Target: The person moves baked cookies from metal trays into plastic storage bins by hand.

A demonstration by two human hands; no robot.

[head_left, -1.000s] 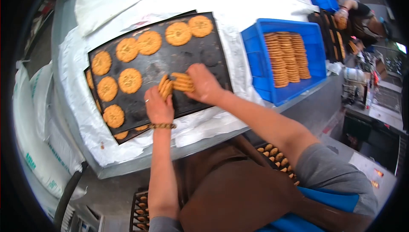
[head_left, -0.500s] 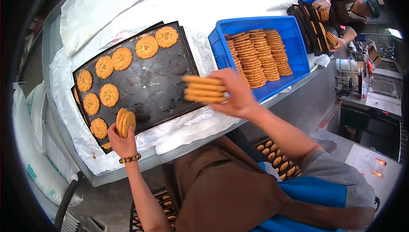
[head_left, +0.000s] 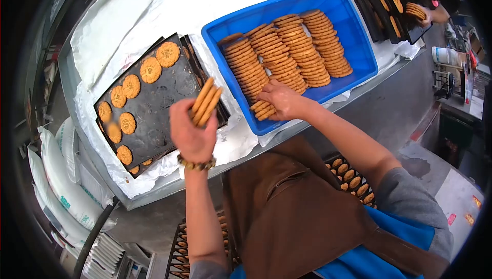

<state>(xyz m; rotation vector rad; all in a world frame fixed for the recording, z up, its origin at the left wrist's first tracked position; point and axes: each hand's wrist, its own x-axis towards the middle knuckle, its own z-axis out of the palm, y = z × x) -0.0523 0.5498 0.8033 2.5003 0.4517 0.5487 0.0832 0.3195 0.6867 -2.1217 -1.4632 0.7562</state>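
Note:
My left hand (head_left: 193, 130) is closed around a few round cookies (head_left: 206, 102) held on edge, above the right side of a dark baking tray (head_left: 154, 107). More golden cookies lie flat along that tray's back and left edges, such as one cookie (head_left: 150, 70). Inside the blue plastic crate (head_left: 287, 3), my right hand (head_left: 285, 101) grips a short stack of cookies (head_left: 263, 110) at the near left corner, by the end of the leftmost row. Several leaning rows of cookies (head_left: 302, 48) fill the crate's middle.
White paper (head_left: 154, 17) covers the metal table. At the far right, another person's gloved hands (head_left: 428, 16) hold cookies beside upright dark trays (head_left: 366, 7). Racks of cookies (head_left: 351, 179) stand below the table edge. White sacks (head_left: 66, 186) lean at the left.
My right hand has carried its stack from above the tray into the crate. My left hand has lifted its cookies and moved right. The view has shifted toward the crate.

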